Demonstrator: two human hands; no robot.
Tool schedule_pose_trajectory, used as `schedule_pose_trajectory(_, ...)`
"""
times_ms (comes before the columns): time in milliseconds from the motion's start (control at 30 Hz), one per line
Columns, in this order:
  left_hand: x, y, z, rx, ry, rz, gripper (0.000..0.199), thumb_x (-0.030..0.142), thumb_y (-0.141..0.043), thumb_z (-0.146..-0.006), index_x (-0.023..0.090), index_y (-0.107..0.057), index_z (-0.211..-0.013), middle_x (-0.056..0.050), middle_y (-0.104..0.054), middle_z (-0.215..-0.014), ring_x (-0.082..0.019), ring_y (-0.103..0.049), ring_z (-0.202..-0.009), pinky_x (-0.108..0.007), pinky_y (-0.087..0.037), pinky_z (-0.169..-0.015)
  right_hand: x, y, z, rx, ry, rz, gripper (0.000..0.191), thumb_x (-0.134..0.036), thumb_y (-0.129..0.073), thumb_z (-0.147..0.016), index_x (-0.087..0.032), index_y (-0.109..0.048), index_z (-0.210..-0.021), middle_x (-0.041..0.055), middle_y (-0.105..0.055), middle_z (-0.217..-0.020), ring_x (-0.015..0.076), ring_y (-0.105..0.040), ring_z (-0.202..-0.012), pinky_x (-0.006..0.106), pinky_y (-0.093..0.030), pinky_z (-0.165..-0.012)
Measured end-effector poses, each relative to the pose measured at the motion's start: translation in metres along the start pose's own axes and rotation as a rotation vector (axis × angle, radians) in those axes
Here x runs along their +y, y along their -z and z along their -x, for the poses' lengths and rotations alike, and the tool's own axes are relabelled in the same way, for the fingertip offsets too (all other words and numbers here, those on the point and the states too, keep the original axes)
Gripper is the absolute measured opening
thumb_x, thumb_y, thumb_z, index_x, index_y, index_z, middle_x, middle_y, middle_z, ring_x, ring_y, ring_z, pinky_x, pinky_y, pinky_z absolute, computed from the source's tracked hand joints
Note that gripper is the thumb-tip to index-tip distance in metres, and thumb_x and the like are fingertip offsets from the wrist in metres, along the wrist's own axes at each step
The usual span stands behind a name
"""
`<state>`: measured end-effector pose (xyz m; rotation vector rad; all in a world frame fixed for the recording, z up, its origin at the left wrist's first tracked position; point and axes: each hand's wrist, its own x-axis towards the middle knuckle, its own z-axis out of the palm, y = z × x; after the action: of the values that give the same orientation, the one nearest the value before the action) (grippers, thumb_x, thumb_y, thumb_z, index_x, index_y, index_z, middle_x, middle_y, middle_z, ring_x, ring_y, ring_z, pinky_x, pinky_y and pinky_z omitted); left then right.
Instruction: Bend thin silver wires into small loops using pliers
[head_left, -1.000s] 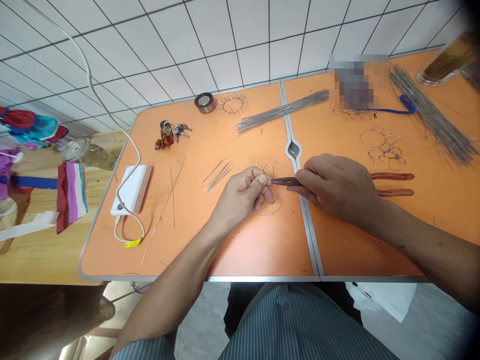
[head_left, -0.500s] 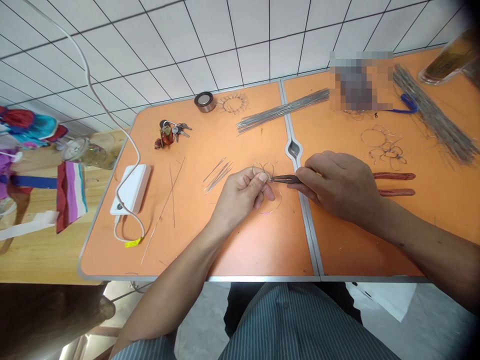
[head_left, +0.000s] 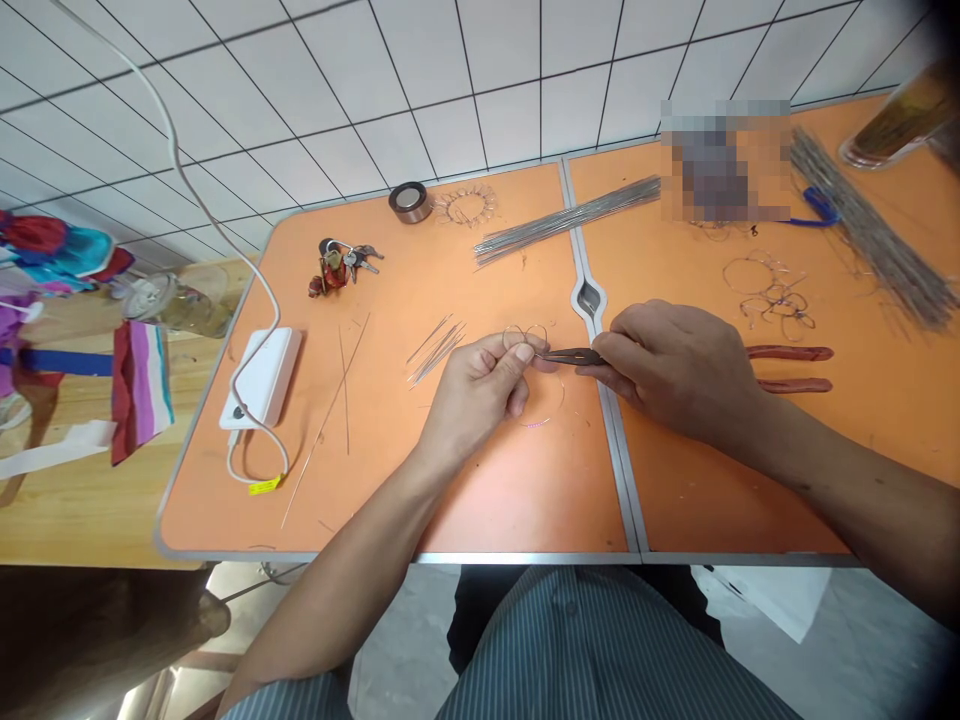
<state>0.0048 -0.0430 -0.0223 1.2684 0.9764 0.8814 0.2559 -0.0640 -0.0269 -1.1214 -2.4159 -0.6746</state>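
Between thumb and fingers, my left hand [head_left: 484, 385] pinches a thin wire bent into loops [head_left: 535, 335]. My right hand [head_left: 675, 370] is wrapped round a pair of pliers with red handles [head_left: 791, 352]. Their dark, narrow jaws [head_left: 574, 356] point left and reach the wire at my left fingertips; how firmly they grip it I cannot tell. Just below my left fingers a thin wire ring with a small pink stretch [head_left: 536, 425] shows over the orange tabletop. Short cut wires [head_left: 436, 350] lie left of my left hand.
Wire bundles lie behind my hands [head_left: 562, 222] and at the right [head_left: 874, 220]. Bent wire pieces [head_left: 776, 300] sit beyond the pliers' handles. Tape [head_left: 409, 202], keys [head_left: 345, 265] and a white power bank [head_left: 262, 380] with a cable are on the left. A metal seam [head_left: 619, 470] crosses the table.
My left fingers have shifted slightly, the lower ones curling in. The plier jaws have turned a little, so the gap at their joint now shows. Everything else stays in place.
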Motion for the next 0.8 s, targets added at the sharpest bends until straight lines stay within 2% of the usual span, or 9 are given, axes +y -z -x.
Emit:
schedule_pose_trajectory(433,0.0011,-0.002,-0.0001,-0.006,0.01,0.042,0.027,0.045,-0.077,-0.099,0.018,-0.078,-0.1,-0.01,-0.087,-0.095,-0.006,-0.041,-0.044,-0.026,-0.033,-0.046,-0.0045,-0.0007,0.0006,-0.113,-0.134,-0.153,0.045,-0.05,-0.055,-0.115,-0.02,-0.067,-0.084,0.0047,-0.064,-0.08,0.0183,-0.05,-0.073,0.034,-0.024,-0.061)
schedule_pose_trajectory(633,0.0022,-0.0039,0.0014,-0.011,0.018,0.078,0.027,0.044,-0.078,-0.098,0.017,-0.076,-0.097,-0.01,-0.086,-0.091,-0.006,-0.039,-0.044,-0.026,-0.03,-0.046,-0.0079,-0.001,0.0038,-0.191,-0.252,-0.299,0.049,-0.055,-0.052,-0.116,-0.02,-0.067,-0.086,0.0043,-0.066,-0.082,0.0163,-0.049,-0.068,0.032,-0.022,-0.057)
schedule_pose_trajectory(800,0.0025,-0.0042,0.0007,-0.007,0.05,0.099,0.029,0.046,-0.081,-0.094,0.018,-0.075,-0.094,-0.008,-0.085,-0.087,-0.006,-0.038,-0.044,-0.026,-0.029,-0.045,-0.0068,-0.0021,0.0037,-0.228,-0.269,-0.415,0.047,-0.053,-0.054,-0.115,-0.019,-0.066,-0.085,0.0054,-0.068,-0.081,0.0169,-0.054,-0.07,0.033,-0.025,-0.058)
